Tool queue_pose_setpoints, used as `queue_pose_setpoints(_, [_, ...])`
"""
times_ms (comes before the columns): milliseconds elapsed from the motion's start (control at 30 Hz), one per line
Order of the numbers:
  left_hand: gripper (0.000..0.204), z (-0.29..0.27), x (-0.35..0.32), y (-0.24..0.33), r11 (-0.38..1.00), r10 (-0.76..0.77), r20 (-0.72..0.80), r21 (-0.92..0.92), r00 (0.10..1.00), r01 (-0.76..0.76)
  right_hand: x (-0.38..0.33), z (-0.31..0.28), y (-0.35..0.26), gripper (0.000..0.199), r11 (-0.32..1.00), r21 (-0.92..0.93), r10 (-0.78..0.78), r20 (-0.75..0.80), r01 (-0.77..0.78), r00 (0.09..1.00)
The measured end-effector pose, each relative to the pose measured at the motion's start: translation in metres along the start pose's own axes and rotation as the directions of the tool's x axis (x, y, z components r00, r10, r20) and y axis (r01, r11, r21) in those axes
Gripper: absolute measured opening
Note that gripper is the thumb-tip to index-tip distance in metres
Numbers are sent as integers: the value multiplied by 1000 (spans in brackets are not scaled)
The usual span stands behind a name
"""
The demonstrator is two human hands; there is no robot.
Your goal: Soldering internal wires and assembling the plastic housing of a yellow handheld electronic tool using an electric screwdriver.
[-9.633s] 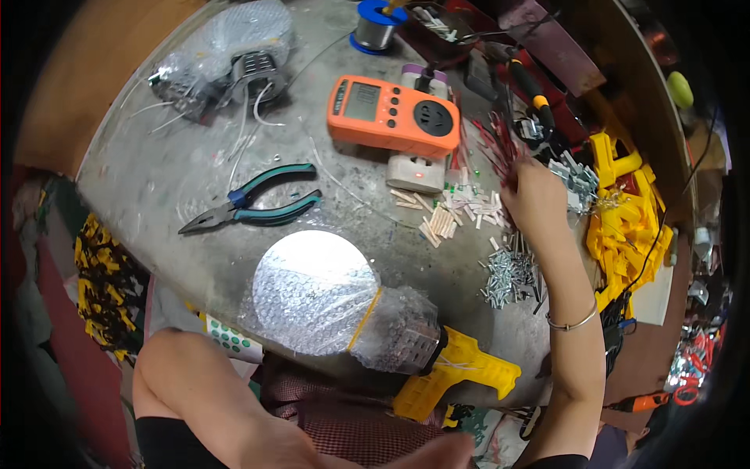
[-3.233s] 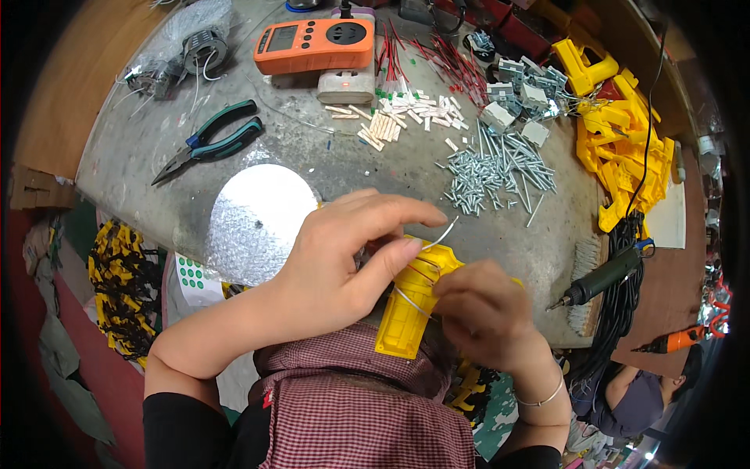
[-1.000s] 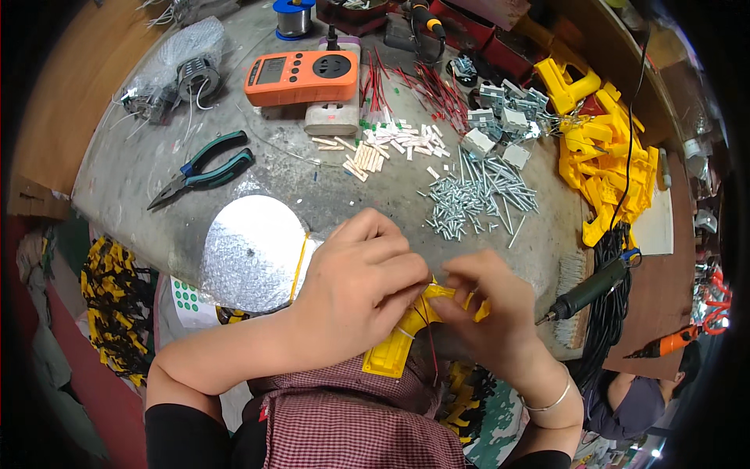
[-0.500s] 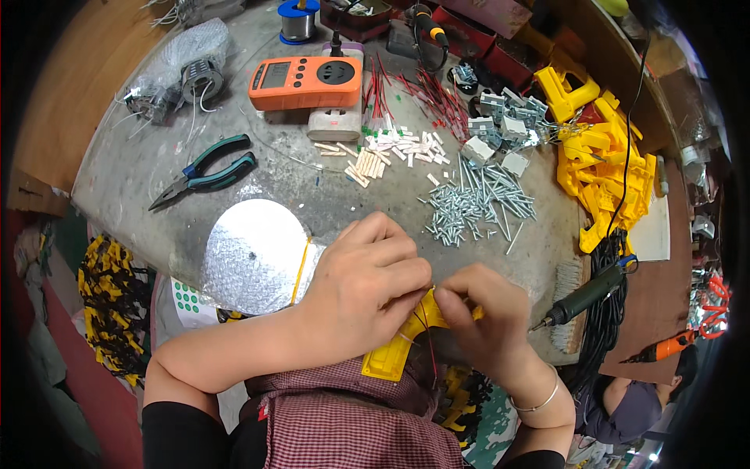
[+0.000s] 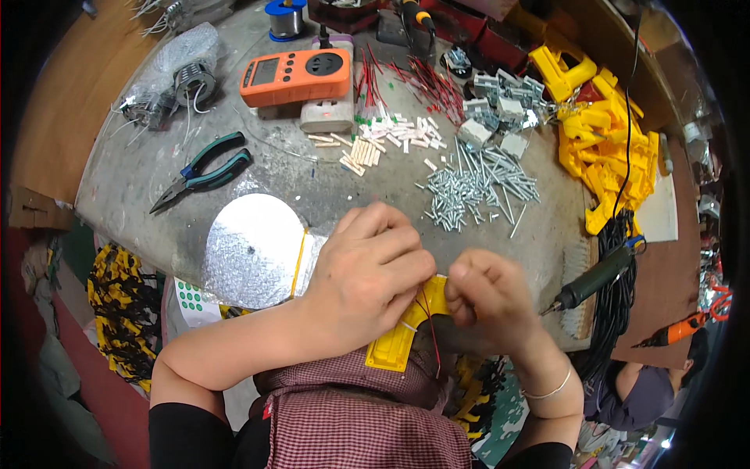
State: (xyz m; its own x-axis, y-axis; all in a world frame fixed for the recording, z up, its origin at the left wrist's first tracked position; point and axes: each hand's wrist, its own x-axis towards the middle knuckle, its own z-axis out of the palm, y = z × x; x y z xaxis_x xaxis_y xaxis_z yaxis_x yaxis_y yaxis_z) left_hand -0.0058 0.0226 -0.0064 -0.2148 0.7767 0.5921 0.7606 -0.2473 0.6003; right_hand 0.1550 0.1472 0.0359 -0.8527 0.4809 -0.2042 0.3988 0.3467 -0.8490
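My left hand [image 5: 373,270] is closed around the upper part of a yellow plastic handle shell [image 5: 391,349], held above my lap at the table's front edge. The shell is hollow and curved. A thin red and black wire pair [image 5: 431,328] hangs out of it beside a white strip across the shell. My right hand [image 5: 492,301] is curled at the shell's right end, thumb and fingers pressed together. Whatever may be between those fingers is too small or hidden to tell. My left fingers cover part of the shell.
Before my hands lie screws [image 5: 461,199], white sleeves [image 5: 402,131], switches [image 5: 500,109] and red wires [image 5: 371,82]. Pliers [image 5: 205,172], a silver disc [image 5: 251,248] and an orange meter [image 5: 295,76] sit leftward. Yellow shells [image 5: 605,141] and a green electric screwdriver [image 5: 598,277] are at right.
My right hand has drawn slightly up and right from the shell's end, its fingers curling tighter. My left hand keeps its hold. The whole view has shifted a little.
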Motion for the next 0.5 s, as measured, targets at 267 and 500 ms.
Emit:
queue_pose_setpoints(267, [34,5,-18,6,945,252,171,169,953,-280,-28,-11,22,7,990,-140,-9,-131,-9,991])
queue_pose_setpoints(500, [15,-7,-11,0,948,-64,121,-302,991,98,-17,33,20,14,878,-319,-432,-204,357,879])
